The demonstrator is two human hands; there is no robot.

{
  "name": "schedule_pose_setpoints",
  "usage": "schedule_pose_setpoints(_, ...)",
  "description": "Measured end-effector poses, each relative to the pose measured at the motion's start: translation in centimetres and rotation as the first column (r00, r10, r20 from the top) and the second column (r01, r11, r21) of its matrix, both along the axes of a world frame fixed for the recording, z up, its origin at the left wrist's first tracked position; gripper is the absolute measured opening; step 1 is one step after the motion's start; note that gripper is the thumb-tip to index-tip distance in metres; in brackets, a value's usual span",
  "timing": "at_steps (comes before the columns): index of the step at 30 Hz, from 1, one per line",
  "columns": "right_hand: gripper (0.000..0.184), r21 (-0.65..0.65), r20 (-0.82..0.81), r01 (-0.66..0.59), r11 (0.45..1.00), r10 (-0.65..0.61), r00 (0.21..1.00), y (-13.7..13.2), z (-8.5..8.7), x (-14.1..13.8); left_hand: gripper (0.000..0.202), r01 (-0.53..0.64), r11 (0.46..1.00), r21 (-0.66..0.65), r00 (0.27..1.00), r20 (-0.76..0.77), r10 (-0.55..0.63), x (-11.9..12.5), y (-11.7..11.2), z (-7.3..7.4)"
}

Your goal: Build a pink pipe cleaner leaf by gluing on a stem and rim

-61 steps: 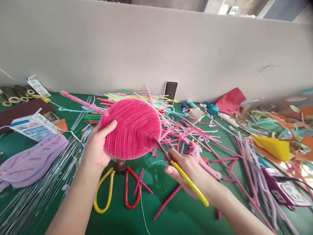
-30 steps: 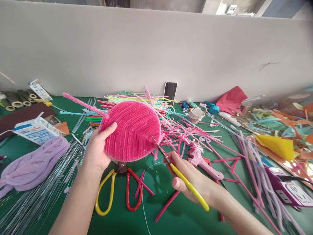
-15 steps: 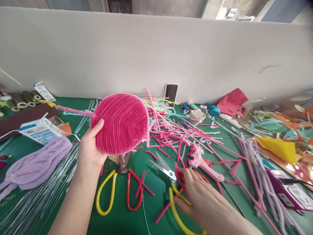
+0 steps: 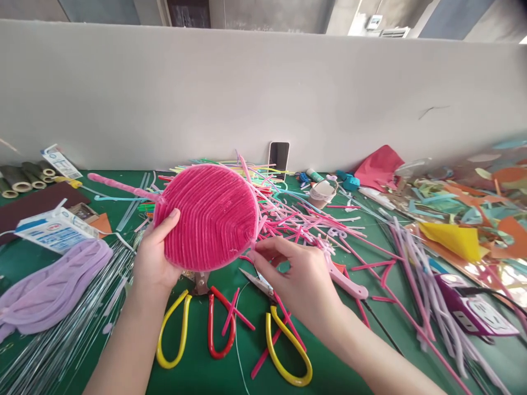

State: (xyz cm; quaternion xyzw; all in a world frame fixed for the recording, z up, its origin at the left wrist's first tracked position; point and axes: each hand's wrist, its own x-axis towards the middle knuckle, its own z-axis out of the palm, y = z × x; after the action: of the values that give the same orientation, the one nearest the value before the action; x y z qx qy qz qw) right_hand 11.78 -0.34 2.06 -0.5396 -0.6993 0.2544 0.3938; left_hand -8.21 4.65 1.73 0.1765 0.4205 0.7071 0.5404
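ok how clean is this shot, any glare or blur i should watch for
Head view: glare whitens the shiny film below the yellow sheet; head view, right edge: the orange scraps look soft; head view, top right corner: darkened; head view, centre: the pink disc in the left hand is fairly sharp, ridges readable.

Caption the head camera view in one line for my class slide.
Left hand holds a ribbed pink disc, right hand close to its edge, with yellow-handled scissors on the green table.
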Motion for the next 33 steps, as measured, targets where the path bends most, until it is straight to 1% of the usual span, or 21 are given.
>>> schedule_pose_setpoints(3,0.008,0.069,0.000,0.002,0.998,-0.002,1.000,0.0,-0.3,-0.2,0.016,-0.014,1.000,-0.007,1.000,0.006,0.014,-0.1,0.0,0.1)
schedule_pose_setpoints(5,0.009,0.100,0.070,-0.025,0.995,0.018,0.997,-0.2,-0.4,0.1,0.015,-0.019,1.000,-0.006,1.000,0.021,0.019,-0.2,0.1,0.1)
schedule_pose_setpoints(8,0.011,0.056,0.225,-0.160,0.986,0.144,0.964,-0.6,-0.4,0.7,0.014,-0.024,0.999,-0.031,0.999,0.036,0.025,-0.4,0.3,0.1)
schedule_pose_setpoints(9,0.011,0.046,0.246,-0.179,0.983,0.163,0.956,-0.6,-0.4,0.9,0.013,-0.029,0.999,-0.043,0.999,0.032,0.030,-0.4,0.3,0.1)
schedule_pose_setpoints(10,0.013,0.062,0.243,-0.168,0.984,0.148,0.959,-0.5,-0.4,1.1,0.012,-0.032,0.998,-0.055,0.999,0.025,0.034,-0.4,0.3,0.0)
schedule_pose_setpoints(11,0.017,0.114,0.226,-0.131,0.985,0.102,0.969,-0.4,-0.4,1.3,0.012,-0.034,0.997,-0.064,0.999,0.017,0.035,-0.4,0.4,0.0)
schedule_pose_setpoints(12,0.021,0.199,0.206,-0.079,0.977,0.037,0.978,-0.1,-0.4,1.5,0.012,-0.029,0.997,-0.068,0.999,0.012,0.030,-0.4,0.4,0.0)
schedule_pose_setpoints(14,0.029,0.381,0.201,-0.011,0.925,-0.071,0.977,0.6,-0.3,1.8,0.013,-0.012,0.997,-0.070,1.000,0.020,0.013,-0.3,0.3,-0.1)
schedule_pose_setpoints(15,0.032,0.443,0.228,-0.019,0.896,-0.092,0.969,1.0,-0.2,1.9,0.014,0.002,0.997,-0.073,0.999,0.032,0.001,-0.3,0.2,0.0)
schedule_pose_setpoints(16,0.032,0.477,0.266,-0.048,0.878,-0.092,0.960,1.4,-0.1,2.0,0.014,0.015,0.997,-0.078,0.999,0.045,-0.011,-0.2,0.2,0.0)
schedule_pose_setpoints(18,0.023,0.485,0.319,-0.110,0.867,-0.059,0.946,2.0,0.1,2.1,0.014,0.033,0.995,-0.091,0.998,0.057,-0.028,0.0,0.0,0.2)
schedule_pose_setpoints(20,0.012,0.484,0.334,-0.161,0.860,-0.012,0.942,2.3,0.3,2.1,0.015,0.038,0.995,-0.097,0.998,0.051,-0.033,0.2,0.0,0.3)
schedule_pose_setpoints(21,0.009,0.489,0.338,-0.181,0.853,0.006,0.941,2.3,0.3,2.1,0.016,0.037,0.995,-0.097,0.998,0.047,-0.032,0.2,-0.1,0.4)
schedule_pose_setpoints(24,0.007,0.512,0.338,-0.218,0.831,0.039,0.940,2.3,0.5,2.0,0.016,0.029,0.994,-0.104,0.999,0.046,-0.024,0.2,0.0,0.4)
schedule_pose_setpoints(26,0.010,0.515,0.318,-0.224,0.827,0.059,0.946,2.2,0.5,1.9,0.015,0.026,0.994,-0.108,0.998,0.052,-0.021,0.1,0.0,0.4)
schedule_pose_setpoints(30,0.010,0.489,0.263,-0.227,0.842,0.106,0.959,2.1,0.6,1.7,0.015,0.029,0.995,-0.100,0.998,0.059,-0.023,0.1,-0.1,0.4)
schedule_pose_setpoints(33,0.010,0.489,0.234,-0.212,0.846,0.107,0.966,2.0,0.7,1.5,0.017,0.043,0.996,-0.083,0.998,0.053,-0.038,0.2,-0.1,0.5)
